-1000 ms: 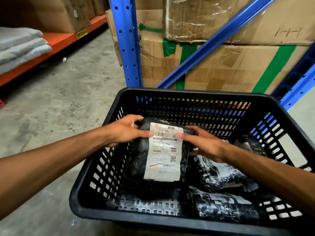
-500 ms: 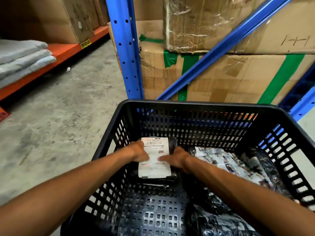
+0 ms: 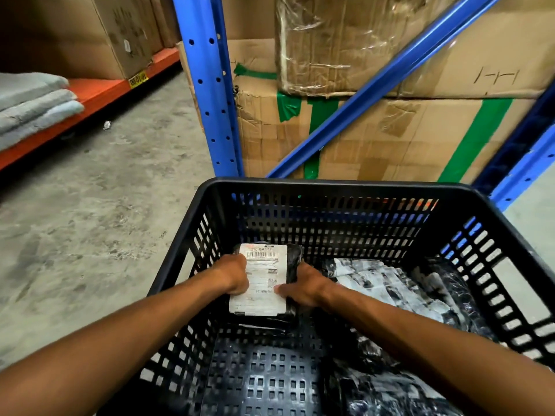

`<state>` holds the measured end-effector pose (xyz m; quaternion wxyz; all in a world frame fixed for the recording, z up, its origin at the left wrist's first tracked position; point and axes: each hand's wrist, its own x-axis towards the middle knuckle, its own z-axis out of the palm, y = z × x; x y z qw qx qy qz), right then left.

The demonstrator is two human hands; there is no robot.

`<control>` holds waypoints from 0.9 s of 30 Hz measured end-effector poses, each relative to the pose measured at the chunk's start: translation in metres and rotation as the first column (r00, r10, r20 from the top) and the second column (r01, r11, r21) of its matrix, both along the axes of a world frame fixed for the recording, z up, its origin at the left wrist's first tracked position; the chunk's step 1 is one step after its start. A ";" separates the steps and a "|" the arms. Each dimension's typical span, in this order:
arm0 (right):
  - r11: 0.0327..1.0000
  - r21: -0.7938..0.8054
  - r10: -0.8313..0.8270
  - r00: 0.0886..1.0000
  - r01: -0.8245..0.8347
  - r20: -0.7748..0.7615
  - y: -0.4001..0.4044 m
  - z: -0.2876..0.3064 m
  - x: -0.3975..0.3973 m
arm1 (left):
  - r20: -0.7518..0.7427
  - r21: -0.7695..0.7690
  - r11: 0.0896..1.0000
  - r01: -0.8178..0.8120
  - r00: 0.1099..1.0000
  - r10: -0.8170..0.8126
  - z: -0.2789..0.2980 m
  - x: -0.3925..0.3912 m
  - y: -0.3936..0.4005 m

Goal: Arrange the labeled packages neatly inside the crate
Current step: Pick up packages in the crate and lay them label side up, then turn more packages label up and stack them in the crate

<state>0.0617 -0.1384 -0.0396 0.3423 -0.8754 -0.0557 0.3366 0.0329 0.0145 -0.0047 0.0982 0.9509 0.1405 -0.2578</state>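
Both hands grip one labeled package [image 3: 264, 283]: left hand [image 3: 232, 276] clamps its left edge, right hand [image 3: 303, 285] its right edge. I log it lying flat, label up, in the far-left corner of the black crate [image 3: 345, 187]. Long axis runs near-to-far, barcode end toward the far wall. Other black packages [image 3: 399, 289] lie to its right.

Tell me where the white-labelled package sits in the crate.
The white-labelled package lies in the crate's far-left corner, between the left hand and right hand.
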 end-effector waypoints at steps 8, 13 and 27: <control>0.778 -0.626 0.229 0.952 -0.054 0.202 -0.131 0.072 0.025 | 0.219 -0.462 0.874 0.150 0.974 -0.051 0.008 0.002 -0.061; 0.768 -0.639 0.121 0.990 -0.044 0.078 -0.148 0.050 0.011 | 0.022 -0.629 0.760 0.165 0.981 -0.195 0.002 0.000 -0.122; 0.956 -0.009 -0.292 0.955 0.292 -0.046 -0.136 0.092 0.020 | -0.292 -0.786 0.506 -0.355 0.935 0.202 0.009 -0.006 -0.108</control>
